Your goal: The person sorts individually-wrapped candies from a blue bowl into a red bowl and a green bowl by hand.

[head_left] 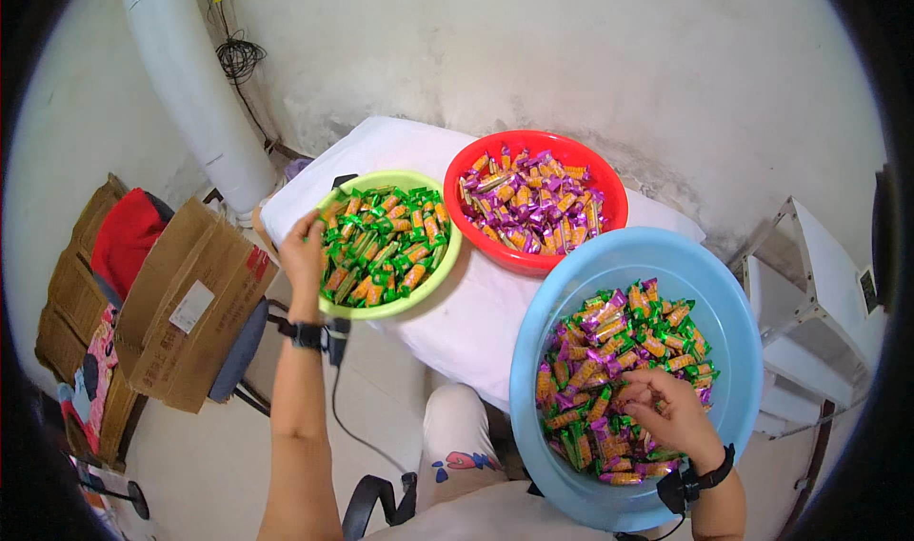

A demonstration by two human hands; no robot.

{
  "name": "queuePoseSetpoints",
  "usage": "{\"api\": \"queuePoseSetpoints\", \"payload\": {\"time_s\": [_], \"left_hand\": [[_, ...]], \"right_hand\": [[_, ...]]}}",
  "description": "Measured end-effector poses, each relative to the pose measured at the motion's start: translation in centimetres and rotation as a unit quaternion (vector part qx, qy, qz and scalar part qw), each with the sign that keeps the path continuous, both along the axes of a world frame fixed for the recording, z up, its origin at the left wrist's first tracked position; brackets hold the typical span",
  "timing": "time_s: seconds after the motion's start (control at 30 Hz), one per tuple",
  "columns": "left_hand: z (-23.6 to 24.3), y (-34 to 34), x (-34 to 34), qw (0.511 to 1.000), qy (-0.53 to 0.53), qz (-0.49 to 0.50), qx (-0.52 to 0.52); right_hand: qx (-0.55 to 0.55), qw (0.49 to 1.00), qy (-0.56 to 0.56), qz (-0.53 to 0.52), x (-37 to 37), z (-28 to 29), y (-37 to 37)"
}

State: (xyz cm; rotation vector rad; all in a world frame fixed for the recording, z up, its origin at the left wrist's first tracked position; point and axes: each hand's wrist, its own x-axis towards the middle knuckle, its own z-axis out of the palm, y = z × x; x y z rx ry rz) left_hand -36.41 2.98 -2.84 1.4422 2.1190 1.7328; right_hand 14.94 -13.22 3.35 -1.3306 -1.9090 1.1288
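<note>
My left hand is at the left rim of a yellow-green basin full of green-wrapped candies. Its fingertips are pinched at a blurred green-and-orange candy by the rim. My right hand reaches into a large light blue basin, just over a mixed heap of green- and purple-wrapped candies. The fingers there are curved, with a gap between thumb and forefinger and no candy visible in it. Behind, a red basin holds purple-wrapped candies.
The yellow-green and red basins stand on a white-covered table. The blue basin is close to me, beside my leg. Cardboard boxes lean at left, a white rack stands at right, and a wall rises behind the table.
</note>
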Motion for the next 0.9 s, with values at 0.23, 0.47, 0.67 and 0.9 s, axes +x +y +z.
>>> {"api": "queuePoseSetpoints", "payload": {"time_s": [0.23, 0.47, 0.67, 0.9], "left_hand": [[-3.8, 7.7, -7.2, 0.982, 0.148, 0.061, -0.102], [-3.0, 7.8, -6.0, 0.960, 0.212, 0.002, -0.184], [-2.7, -0.9, -2.3, 0.979, 0.044, -0.194, -0.052], [-2.0, -10.6, 12.1, 0.946, -0.069, -0.314, -0.047]], "right_hand": [[-0.039, 0.997, -0.003, -0.069, 0.2, -1.4, 0.8], [0.040, 0.984, -0.167, -0.037, 2.7, 0.1, 0.4], [0.050, 0.964, -0.263, -0.004, 5.1, -2.1, 1.6], [0.014, 0.936, -0.334, 0.108, 2.0, -5.0, 0.8]]}}
